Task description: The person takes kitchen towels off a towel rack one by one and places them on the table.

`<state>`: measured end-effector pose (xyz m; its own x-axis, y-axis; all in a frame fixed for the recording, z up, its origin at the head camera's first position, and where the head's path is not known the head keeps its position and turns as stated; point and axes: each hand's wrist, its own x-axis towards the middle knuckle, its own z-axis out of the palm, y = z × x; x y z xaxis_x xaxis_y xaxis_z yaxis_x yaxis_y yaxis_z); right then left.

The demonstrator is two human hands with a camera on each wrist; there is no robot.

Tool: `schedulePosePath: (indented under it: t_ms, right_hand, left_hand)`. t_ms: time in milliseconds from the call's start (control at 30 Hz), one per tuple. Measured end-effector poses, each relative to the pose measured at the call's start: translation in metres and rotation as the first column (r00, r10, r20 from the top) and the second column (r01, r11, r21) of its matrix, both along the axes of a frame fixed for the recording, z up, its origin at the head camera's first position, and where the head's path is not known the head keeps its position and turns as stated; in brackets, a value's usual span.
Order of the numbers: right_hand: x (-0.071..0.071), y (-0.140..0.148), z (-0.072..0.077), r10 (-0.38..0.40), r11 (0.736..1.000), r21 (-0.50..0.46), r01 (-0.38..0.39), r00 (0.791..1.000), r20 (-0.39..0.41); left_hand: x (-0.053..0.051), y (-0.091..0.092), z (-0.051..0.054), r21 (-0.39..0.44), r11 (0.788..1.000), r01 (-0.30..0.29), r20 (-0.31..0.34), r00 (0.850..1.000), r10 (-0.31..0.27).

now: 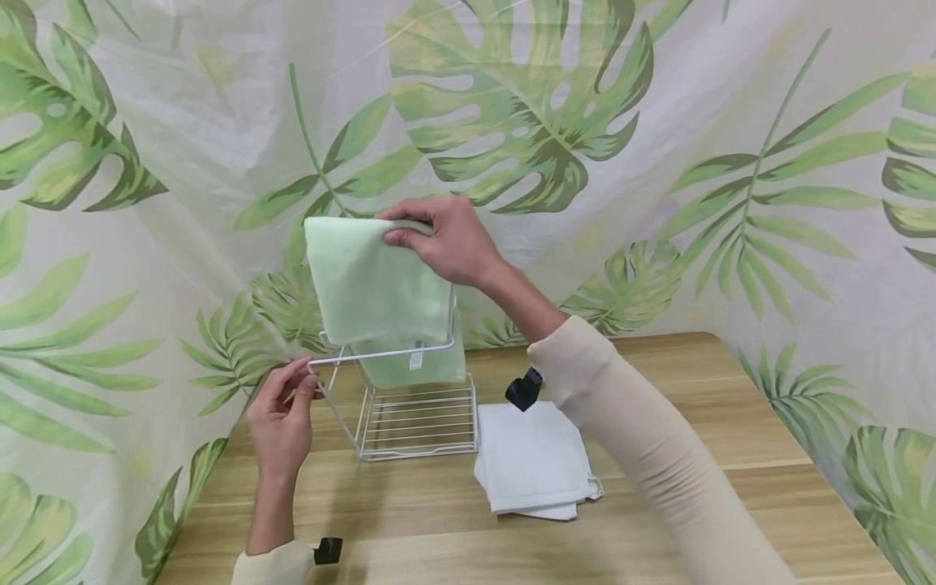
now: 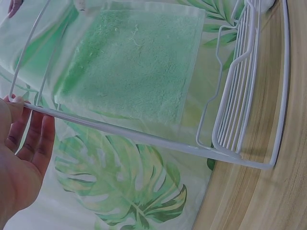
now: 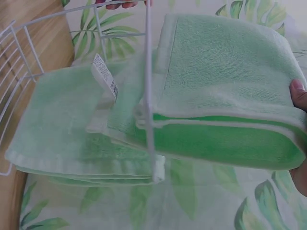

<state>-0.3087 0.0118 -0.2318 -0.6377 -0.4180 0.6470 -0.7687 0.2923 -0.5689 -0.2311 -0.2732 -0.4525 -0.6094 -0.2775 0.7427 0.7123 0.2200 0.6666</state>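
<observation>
- In right grip: pinching green towel along upper edge; nearer to it than left hand, pinching corner of wire rack.
- Hanging below and left of right grip, behind rack's upper wire; long axis unclear.
- On wooden tabletop, right of rack: folded white cloths.

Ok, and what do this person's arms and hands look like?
The right sleeve and left sleeve are plain light beige, the right one creased. A small black attachment shows near the right sleeve's end, a second black attachment near the left's. The left hand and right hand wear no gloves.
</observation>
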Motion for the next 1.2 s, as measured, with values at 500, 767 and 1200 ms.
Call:
schedulePosePath:
  t_ms: [500, 767, 1200]
  right_hand:
    - [0.017, 0.025, 0.034, 0.025, 0.999, -0.02, -0.025, 1.0, -0.016]
    - [0.028, 0.044, 0.039, -0.013, 1.0, 0.025, 0.014, 0.999, -0.039]
    - [0.028, 0.09, 0.025, -0.094, 0.993, -0.068, 0.093, 0.995, -0.016]
  left_hand:
    - [-0.001, 0.0, -0.001, 0.017, 0.999, 0.039, -0.025, 0.999, -0.039]
    - [-0.001, 0.001, 0.001, 0.013, 0.999, 0.031, -0.014, 0.999, -0.03]
    - [0.002, 0.001, 0.002, -0.003, 1.0, 0.002, -0.011, 1.0, -0.002]
